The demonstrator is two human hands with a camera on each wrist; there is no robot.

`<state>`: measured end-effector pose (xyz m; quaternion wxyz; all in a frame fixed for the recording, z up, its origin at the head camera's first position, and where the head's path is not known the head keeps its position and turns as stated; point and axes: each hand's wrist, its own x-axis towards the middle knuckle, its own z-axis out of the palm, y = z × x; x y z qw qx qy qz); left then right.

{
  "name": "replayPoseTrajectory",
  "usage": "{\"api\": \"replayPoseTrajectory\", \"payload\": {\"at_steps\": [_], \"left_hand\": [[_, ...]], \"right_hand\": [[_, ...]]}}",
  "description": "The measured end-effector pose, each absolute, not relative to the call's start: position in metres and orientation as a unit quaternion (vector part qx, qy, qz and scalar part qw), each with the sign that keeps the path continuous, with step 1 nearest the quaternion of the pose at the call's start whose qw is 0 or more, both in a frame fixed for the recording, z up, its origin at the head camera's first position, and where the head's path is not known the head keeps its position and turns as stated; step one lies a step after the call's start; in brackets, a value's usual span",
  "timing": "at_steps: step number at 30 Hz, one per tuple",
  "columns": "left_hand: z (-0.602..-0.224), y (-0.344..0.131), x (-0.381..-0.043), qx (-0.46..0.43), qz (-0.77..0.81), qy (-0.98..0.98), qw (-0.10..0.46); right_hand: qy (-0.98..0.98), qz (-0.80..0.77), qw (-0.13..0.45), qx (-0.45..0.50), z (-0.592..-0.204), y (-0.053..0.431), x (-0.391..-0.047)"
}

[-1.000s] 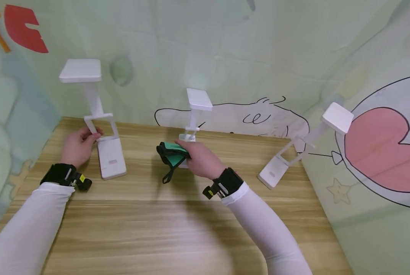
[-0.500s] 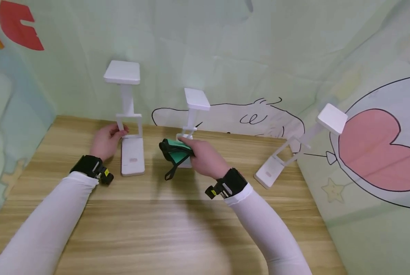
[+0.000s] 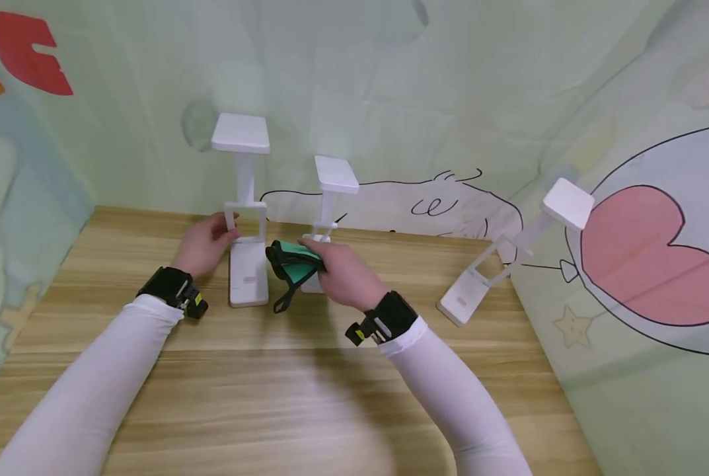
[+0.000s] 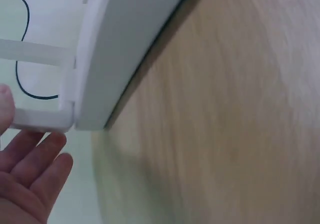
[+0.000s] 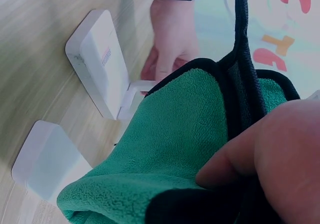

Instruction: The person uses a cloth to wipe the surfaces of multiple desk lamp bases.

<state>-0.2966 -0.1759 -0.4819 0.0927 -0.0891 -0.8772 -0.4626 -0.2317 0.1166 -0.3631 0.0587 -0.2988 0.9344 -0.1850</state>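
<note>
At the left, a white desk lamp (image 3: pixel 249 272) stands upright on the table. My left hand (image 3: pixel 202 248) pinches the left bar of its hinged frame; in the left wrist view the thumb and fingers lie on either side of that white bar (image 4: pixel 42 120). My right hand (image 3: pixel 349 274) grips a folded green cloth (image 5: pixel 175 119) with black edging and a hanging loop. This cloth is held in front of a second white lamp (image 3: pixel 336 175) and hides part of its base.
A third white lamp (image 3: pixel 463 297) stands angled at the right of the wooden table (image 3: pixel 259 410). Printed cloth walls (image 3: pixel 354 79) rise behind and along both sides. A thin dark cable (image 4: pixel 27 86) shows beyond the left lamp's frame.
My left hand has moved the left lamp to the right, close to the middle lamp. The right hand still holds the green cloth in nearly the same place.
</note>
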Motion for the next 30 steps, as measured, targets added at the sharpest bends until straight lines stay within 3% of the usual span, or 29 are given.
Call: {"api": "replayPoseTrajectory", "payload": {"at_steps": [4, 12, 20, 24, 30], "left_hand": [[-0.465, -0.178, -0.295, -0.107, -0.474, -0.868, 0.101], [-0.435, -0.179, -0.301, -0.150, -0.402, -0.885, 0.178], [-0.433, -0.181, -0.302, -0.137, -0.388, -0.899, 0.150], [-0.430, -0.181, -0.303, -0.148, -0.371, -0.904, 0.149], [-0.423, -0.178, -0.300, -0.170, -0.323, -0.920, 0.140]], "right_hand": [[0.935, -0.176, 0.059, -0.302, -0.365, 0.111, -0.235], [0.932, -0.161, 0.024, -0.324, -0.386, 0.066, -0.255], [0.906, 0.067, 0.058, -0.413, -0.451, 0.030, -0.237], [0.892, 0.116, 0.035, -0.435, -0.450, 0.029, -0.220], [0.880, 0.112, 0.112, -0.447, -0.435, 0.027, -0.215]]}}
